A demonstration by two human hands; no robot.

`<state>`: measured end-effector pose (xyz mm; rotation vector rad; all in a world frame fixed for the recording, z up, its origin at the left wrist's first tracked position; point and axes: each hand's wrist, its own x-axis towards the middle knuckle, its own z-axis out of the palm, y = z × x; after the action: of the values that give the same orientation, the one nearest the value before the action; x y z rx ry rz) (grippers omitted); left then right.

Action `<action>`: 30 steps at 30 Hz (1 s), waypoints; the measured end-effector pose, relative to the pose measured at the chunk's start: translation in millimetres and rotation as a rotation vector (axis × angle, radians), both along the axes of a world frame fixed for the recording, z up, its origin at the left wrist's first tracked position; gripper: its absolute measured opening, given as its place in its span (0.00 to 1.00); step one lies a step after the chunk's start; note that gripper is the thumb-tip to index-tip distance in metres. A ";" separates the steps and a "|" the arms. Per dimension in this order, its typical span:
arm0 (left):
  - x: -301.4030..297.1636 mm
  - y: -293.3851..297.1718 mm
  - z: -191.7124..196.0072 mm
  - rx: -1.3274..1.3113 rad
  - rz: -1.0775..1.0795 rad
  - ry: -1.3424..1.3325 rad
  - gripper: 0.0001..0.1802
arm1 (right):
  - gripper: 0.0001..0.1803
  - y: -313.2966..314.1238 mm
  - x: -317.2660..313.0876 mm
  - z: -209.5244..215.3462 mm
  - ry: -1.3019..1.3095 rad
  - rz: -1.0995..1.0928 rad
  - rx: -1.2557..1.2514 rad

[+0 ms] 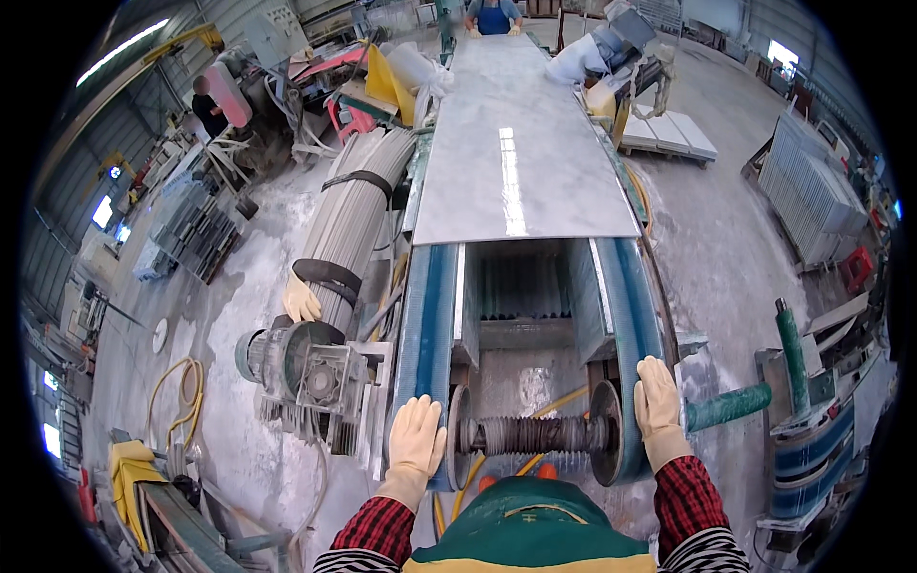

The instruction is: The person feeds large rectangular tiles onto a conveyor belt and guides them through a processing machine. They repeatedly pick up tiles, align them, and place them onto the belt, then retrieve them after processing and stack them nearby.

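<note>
I stand at the near end of a conveyor with two blue belts. My left hand (416, 437), in a pale work glove, rests flat on the end of the left blue belt (430, 306). My right hand (658, 401), also gloved, lies on the end of the right blue belt (635, 306). Between them runs a threaded shaft (528, 435) with two wheels. A large grey polished stone slab (516, 143) lies on the conveyor farther away, its near edge well beyond my hands. At the slab's far end a person in a blue apron (493, 16) holds it.
A motor and gearbox (304, 368) sit left of the conveyor, beside a strapped bundle of grey strips (353, 215) with a loose glove (302, 300). Green rollers (791, 344) stand at right. Stacked slabs (812, 186) are far right. Another person (206, 105) stands far left.
</note>
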<state>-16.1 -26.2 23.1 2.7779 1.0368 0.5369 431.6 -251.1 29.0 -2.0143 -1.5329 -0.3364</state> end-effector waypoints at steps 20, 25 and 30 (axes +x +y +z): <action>-7.4 -5.2 -12.2 0.044 -0.001 -0.020 0.31 | 0.18 -12.3 1.0 -12.4 0.005 -0.013 -0.029; -9.5 -6.9 -14.8 0.052 0.008 -0.015 0.31 | 0.19 -11.6 -0.4 -9.5 0.053 -0.017 -0.077; -9.6 -8.1 -14.3 0.046 0.007 -0.003 0.31 | 0.20 -17.8 0.9 -21.5 -0.004 -0.041 -0.048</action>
<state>-25.6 -34.4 8.8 2.8129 1.0469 0.5727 432.5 -268.9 7.5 -2.0857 -1.5172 -0.3230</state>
